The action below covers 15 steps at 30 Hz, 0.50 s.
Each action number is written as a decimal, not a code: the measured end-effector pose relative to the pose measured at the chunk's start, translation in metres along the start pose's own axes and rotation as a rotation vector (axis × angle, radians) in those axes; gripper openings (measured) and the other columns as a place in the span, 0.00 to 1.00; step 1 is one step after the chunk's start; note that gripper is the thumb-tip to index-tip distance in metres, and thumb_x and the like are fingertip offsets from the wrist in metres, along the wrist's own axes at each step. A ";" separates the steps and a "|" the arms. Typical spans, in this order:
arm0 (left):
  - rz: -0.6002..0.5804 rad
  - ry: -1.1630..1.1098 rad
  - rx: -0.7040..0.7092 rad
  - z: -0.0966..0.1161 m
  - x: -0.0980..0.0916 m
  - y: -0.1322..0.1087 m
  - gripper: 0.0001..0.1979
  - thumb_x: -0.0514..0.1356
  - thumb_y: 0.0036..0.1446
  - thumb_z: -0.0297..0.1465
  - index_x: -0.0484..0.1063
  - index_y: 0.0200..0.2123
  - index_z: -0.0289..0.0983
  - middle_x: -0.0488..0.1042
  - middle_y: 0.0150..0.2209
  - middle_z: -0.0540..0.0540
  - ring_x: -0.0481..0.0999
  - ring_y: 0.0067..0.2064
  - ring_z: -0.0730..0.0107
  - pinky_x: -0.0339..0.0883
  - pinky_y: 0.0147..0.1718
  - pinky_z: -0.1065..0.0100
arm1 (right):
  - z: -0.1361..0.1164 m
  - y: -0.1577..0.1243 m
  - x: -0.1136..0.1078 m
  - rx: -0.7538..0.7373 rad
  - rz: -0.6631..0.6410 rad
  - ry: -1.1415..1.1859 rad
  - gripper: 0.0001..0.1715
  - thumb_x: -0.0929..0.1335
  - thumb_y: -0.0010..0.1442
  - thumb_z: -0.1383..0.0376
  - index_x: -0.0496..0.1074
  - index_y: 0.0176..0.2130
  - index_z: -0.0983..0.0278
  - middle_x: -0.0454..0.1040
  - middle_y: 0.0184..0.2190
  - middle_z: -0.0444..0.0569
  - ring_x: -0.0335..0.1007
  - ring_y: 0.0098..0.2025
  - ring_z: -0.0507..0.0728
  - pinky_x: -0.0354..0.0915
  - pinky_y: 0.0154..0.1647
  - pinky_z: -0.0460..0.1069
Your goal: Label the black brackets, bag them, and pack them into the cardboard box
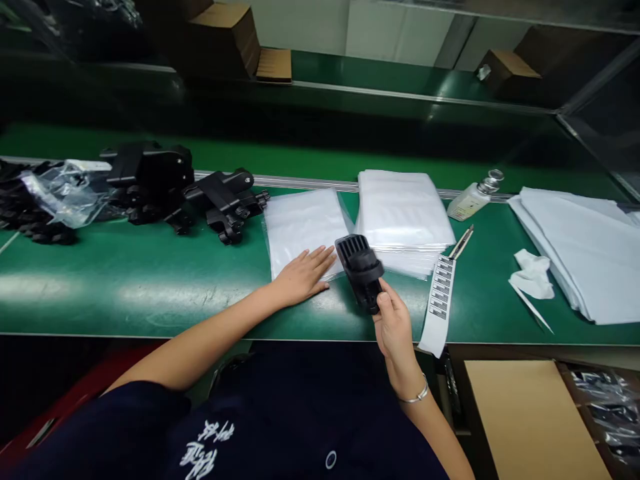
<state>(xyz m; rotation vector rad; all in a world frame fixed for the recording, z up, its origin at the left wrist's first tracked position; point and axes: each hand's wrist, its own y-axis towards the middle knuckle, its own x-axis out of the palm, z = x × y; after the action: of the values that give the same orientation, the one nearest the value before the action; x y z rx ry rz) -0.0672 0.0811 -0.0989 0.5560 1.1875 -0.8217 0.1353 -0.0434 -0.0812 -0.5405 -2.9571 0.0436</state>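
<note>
My left hand (306,275) lies flat with fingers stretched on a clear plastic bag (305,220) that rests on the green bench. Held up in my right hand (393,320) is a black plastic holder (359,270) with a ribbed end and a round collar; the thumb and fingers close around its lower end. This holder is raised over the bench, close to the bag's right edge. A thick stack of clear bags (405,210) sits just to the right. Black plastic holders (227,200) are grouped left of my left hand.
More black parts (150,177) and a crumpled clear bag (75,190) lie far left. On the right are a label strip (440,300), tweezers (463,241), a pump bottle (473,199), a crumpled tissue (533,275) and white sheets (590,247). Below stands a cardboard box (535,420).
</note>
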 end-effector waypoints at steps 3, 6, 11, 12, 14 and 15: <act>-0.135 -0.027 0.158 0.025 0.015 -0.004 0.38 0.53 0.64 0.49 0.50 0.69 0.32 0.52 0.69 0.30 0.51 0.71 0.46 0.47 0.66 0.42 | -0.007 -0.005 -0.003 0.140 0.020 0.227 0.30 0.68 0.61 0.47 0.74 0.53 0.63 0.78 0.50 0.56 0.76 0.50 0.64 0.75 0.48 0.61; -0.194 -0.090 0.297 0.041 0.021 -0.016 0.37 0.49 0.66 0.49 0.47 0.70 0.34 0.51 0.70 0.31 0.53 0.70 0.49 0.49 0.66 0.45 | -0.015 -0.009 -0.013 0.147 0.084 0.270 0.30 0.71 0.58 0.47 0.74 0.52 0.63 0.79 0.48 0.55 0.77 0.46 0.63 0.76 0.44 0.60; -0.182 -0.074 0.314 0.057 0.025 -0.018 0.38 0.52 0.65 0.48 0.48 0.70 0.34 0.53 0.69 0.31 0.54 0.70 0.48 0.48 0.66 0.44 | -0.023 -0.013 -0.024 0.172 0.078 0.302 0.27 0.71 0.58 0.46 0.76 0.48 0.62 0.80 0.47 0.54 0.76 0.49 0.64 0.76 0.45 0.60; -0.191 -0.082 0.364 0.060 0.028 -0.016 0.37 0.53 0.65 0.48 0.48 0.70 0.35 0.55 0.68 0.33 0.55 0.69 0.49 0.48 0.66 0.45 | -0.024 -0.013 -0.024 0.187 0.066 0.313 0.27 0.70 0.58 0.46 0.76 0.47 0.62 0.80 0.46 0.53 0.76 0.49 0.65 0.76 0.45 0.60; -0.177 -0.096 0.414 0.064 0.032 -0.013 0.35 0.52 0.66 0.45 0.49 0.70 0.35 0.57 0.68 0.35 0.57 0.69 0.51 0.49 0.66 0.47 | -0.026 -0.014 -0.025 0.206 0.054 0.333 0.26 0.70 0.59 0.46 0.77 0.46 0.62 0.80 0.44 0.53 0.76 0.49 0.65 0.76 0.46 0.60; -0.154 -0.096 0.400 0.065 0.034 -0.011 0.33 0.50 0.67 0.44 0.48 0.70 0.35 0.57 0.68 0.35 0.57 0.69 0.52 0.50 0.66 0.47 | -0.028 -0.015 -0.025 0.204 0.054 0.341 0.25 0.70 0.59 0.46 0.77 0.45 0.63 0.80 0.44 0.53 0.76 0.49 0.65 0.76 0.46 0.60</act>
<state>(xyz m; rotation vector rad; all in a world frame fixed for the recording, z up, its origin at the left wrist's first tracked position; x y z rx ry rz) -0.0335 0.0166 -0.1116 0.7476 0.9900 -1.2184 0.1573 -0.0661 -0.0561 -0.5387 -2.5695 0.2313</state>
